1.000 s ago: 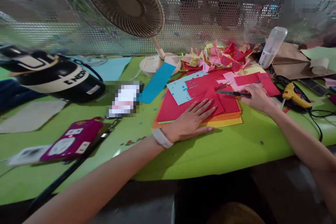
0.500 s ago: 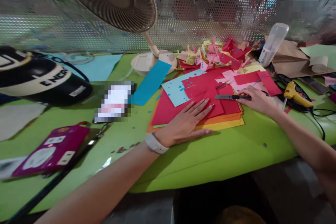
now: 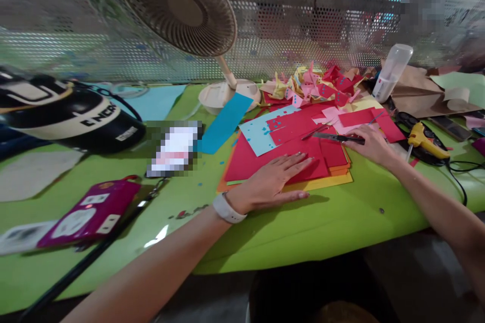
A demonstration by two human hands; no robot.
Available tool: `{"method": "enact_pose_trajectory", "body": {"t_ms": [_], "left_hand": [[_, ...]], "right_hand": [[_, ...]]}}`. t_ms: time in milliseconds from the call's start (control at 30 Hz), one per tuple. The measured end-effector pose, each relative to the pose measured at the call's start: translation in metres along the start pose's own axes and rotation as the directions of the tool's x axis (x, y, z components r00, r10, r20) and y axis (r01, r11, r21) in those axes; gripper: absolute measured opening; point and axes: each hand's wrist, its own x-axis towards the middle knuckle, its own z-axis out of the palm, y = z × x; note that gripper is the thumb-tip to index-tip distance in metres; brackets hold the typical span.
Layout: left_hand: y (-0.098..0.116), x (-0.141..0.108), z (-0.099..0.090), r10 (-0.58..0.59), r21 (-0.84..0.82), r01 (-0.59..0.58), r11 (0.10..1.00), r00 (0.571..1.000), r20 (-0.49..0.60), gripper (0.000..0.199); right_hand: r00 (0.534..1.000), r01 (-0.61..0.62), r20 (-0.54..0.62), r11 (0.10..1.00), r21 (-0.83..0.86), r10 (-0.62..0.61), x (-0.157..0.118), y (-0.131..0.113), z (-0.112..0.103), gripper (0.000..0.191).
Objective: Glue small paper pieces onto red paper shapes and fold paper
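Note:
My left hand, with a pale band at the wrist, lies with fingers stretched over the red paper on top of a stack. Orange and yellow sheets stick out under its near edge. My right hand grips a utility knife, its blade pointing left above the red paper. Just beyond the left fingers, a light blue sheet carries small blue paper bits. What look like tweezers lie close to the blade. Pink and red paper pieces rest past the knife.
A fan stands at the back beside folded paper shapes. On the right are a clear bottle and a yellow glue gun with its cord. A phone, purple pouch and black flask occupy the left.
The view has shifted slightly, so the table's things sit a little further right on the left side. My left fingers have drawn back slightly on the red paper; the right hand keeps the knife.

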Motion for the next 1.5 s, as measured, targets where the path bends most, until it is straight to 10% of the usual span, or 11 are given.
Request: {"method": "enact_pose_trajectory", "body": {"t_ms": [400, 633, 1300, 1500], "left_hand": [[-0.008, 0.006, 0.013, 0.009, 0.083, -0.005, 0.996, 0.999, -0.047, 0.080], [-0.012, 0.008, 0.013, 0.009, 0.107, -0.003, 0.994, 0.998, -0.055, 0.083], [-0.010, 0.009, 0.009, -0.028, 0.183, 0.046, 0.982, 0.995, -0.100, 0.084], [-0.015, 0.006, 0.008, -0.046, 0.179, 0.066, 0.982, 0.992, -0.116, 0.077]], "right_hand": [[0.976, -0.212, -0.078, 0.969, -0.127, 0.204, 0.017, 0.006, 0.014, 0.029], [0.995, 0.065, 0.087, 0.991, -0.114, -0.055, 0.011, -0.007, 0.021, 0.034], [0.992, -0.123, -0.032, 0.968, -0.220, 0.119, 0.008, 0.000, 0.011, 0.033], [0.994, 0.010, 0.112, 0.989, -0.149, 0.007, 0.005, 0.012, -0.001, 0.032]]}}
